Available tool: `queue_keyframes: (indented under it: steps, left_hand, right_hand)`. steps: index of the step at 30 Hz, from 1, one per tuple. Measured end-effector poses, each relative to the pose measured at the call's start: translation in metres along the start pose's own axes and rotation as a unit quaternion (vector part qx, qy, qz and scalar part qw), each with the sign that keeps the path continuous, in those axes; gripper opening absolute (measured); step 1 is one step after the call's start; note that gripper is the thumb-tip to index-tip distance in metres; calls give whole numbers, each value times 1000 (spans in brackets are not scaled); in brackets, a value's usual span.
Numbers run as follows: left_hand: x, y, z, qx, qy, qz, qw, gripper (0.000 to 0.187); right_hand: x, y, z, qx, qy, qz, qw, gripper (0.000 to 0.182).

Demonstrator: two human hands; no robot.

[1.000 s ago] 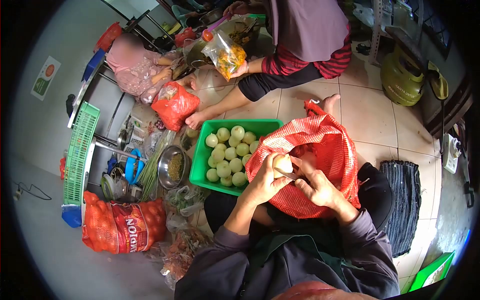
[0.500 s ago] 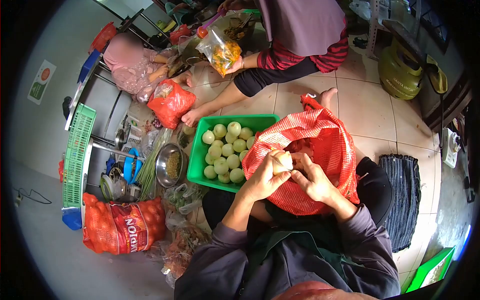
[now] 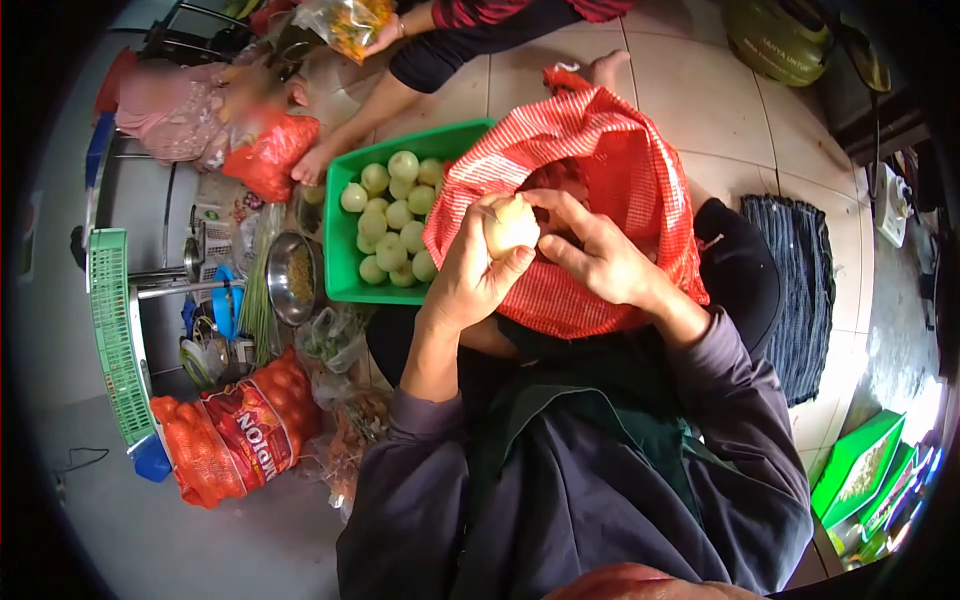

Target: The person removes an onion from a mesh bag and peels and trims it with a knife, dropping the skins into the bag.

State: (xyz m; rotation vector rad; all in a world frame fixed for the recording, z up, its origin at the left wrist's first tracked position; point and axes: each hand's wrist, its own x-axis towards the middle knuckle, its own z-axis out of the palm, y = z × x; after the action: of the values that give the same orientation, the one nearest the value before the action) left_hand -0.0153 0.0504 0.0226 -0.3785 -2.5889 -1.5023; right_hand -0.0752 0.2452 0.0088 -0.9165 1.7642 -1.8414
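My left hand (image 3: 468,268) holds a pale onion (image 3: 511,228) over the open red mesh sack (image 3: 580,310). Close by on the right, my right hand (image 3: 598,255) has its thumb and index finger bent at the onion's side; whether a bit of skin is between them is too small to tell. The sack stands between my legs, its mouth facing up, with its inside mostly in shadow. Left of the sack, the green tray (image 3: 345,290) holds several peeled, pale green-white onions (image 3: 391,252).
A metal bowl (image 3: 285,305) and long green stalks (image 3: 262,250) lie left of the tray. Lower left is a full orange net sack (image 3: 240,425). A co-worker's hand (image 3: 383,38) holds a food bag; another person sits upper left. A dark mat (image 3: 795,290) lies right.
The view has shifted, so the tray and sack appear higher and further left. The onion is still in my left hand and looks turned, with my right fingers more spread.
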Motion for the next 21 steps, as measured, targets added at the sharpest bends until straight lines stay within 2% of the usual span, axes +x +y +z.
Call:
queue_keyframes:
  steps: [1,4,7,8,13,16,19,21]
  left_hand:
    - [1,-3,2,25,-7,31,999,53]
    - [0,-6,3,-32,-10,-1,999,49]
    - [-1,0,-3,-160,-2,-79,984,48]
    - [-4,2,-12,-236,-21,-158,959,48]
    - [-1,0,2,-130,-11,-52,990,45]
    - [-3,-3,3,-97,-18,-60,993,45]
    - [-3,0,-1,-182,-14,-91,979,46]
    - [-6,-1,-10,-257,-20,-113,960,46]
  right_hand:
    - [1,16,6,13,32,-21,999,41]
    - [0,11,3,8,21,6,1000,41]
    - [3,8,-1,0,-3,-36,999,40]
    - [3,8,0,5,-4,-39,999,40]
    - [2,5,1,6,11,-10,1000,38]
    - [2,13,3,41,22,21,999,37]
    - [3,14,1,10,15,-55,998,36]
    - [2,11,-2,27,-19,-35,999,37]
